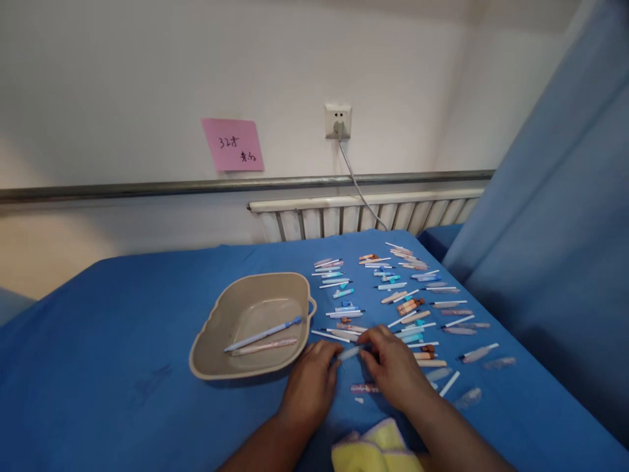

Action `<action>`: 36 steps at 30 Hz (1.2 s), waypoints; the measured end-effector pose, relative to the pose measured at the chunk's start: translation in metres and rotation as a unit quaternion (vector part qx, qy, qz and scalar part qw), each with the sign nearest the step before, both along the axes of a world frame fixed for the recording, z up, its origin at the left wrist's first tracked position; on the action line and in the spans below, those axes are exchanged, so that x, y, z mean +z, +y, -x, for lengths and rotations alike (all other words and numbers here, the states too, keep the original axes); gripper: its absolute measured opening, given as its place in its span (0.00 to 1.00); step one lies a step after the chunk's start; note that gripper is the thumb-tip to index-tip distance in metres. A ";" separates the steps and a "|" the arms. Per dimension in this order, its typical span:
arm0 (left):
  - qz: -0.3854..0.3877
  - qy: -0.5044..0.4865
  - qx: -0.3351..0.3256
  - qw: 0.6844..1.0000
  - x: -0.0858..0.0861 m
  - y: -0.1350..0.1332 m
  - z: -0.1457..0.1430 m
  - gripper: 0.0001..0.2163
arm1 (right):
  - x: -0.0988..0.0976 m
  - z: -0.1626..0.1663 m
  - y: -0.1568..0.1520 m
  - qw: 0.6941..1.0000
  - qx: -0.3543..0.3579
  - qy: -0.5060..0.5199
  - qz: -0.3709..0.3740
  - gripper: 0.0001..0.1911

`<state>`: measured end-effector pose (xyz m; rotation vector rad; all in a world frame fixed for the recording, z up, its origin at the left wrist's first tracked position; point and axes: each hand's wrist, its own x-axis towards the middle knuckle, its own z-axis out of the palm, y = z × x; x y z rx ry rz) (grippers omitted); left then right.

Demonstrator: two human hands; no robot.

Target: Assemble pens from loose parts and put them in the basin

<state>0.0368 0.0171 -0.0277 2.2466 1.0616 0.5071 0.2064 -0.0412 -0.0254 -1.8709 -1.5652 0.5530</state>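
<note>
My left hand [310, 387] and my right hand [393, 368] meet over the blue cloth, fingers closed on the two ends of a pale blue pen part [351, 353] held between them. Several loose pen barrels, caps and refills [393, 295] lie spread beyond and to the right of my hands. A pink pen piece [364, 388] lies just below my hands. To the left stands a beige tray [211, 341] holding two assembled pens, one blue [263, 335] and one pink [265, 346].
The table is covered by a blue cloth [122, 367]. A yellow cloth [376, 449] lies at the near edge between my arms. A blue curtain [555, 216] hangs at the right. Behind are a radiator [363, 216], a wall socket with cable [338, 122] and a pink note [232, 144].
</note>
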 end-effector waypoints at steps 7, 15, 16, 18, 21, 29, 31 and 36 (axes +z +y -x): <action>0.049 -0.071 -0.002 0.996 0.001 -0.002 0.001 0.08 | 0.006 0.004 -0.003 0.998 0.057 -0.034 0.020 0.06; 0.190 -0.233 0.065 0.951 -0.003 -0.006 -0.005 0.12 | 0.004 0.006 -0.004 0.995 0.095 -0.022 0.035 0.02; 0.209 -0.243 0.060 0.945 -0.003 -0.006 -0.006 0.13 | 0.003 0.007 -0.004 0.995 0.092 -0.013 0.029 0.02; 0.227 -0.238 0.049 0.943 -0.002 -0.007 -0.007 0.12 | 0.002 0.007 -0.003 0.995 0.096 0.015 0.012 0.03; 0.221 -0.225 0.064 0.947 0.000 -0.006 -0.006 0.07 | 0.002 0.005 -0.001 0.991 0.117 0.062 -0.019 0.04; 0.213 -0.267 0.119 0.932 0.002 -0.009 -0.007 0.08 | -0.003 -0.001 0.012 0.998 0.047 -0.037 0.019 0.12; 0.217 -0.266 0.120 0.932 0.002 -0.010 -0.008 0.08 | -0.003 0.003 0.014 0.996 0.043 -0.071 0.034 0.12; 0.229 -0.276 0.120 0.926 0.004 -0.008 -0.009 0.08 | 0.003 0.010 0.011 0.991 0.051 -0.119 0.027 0.12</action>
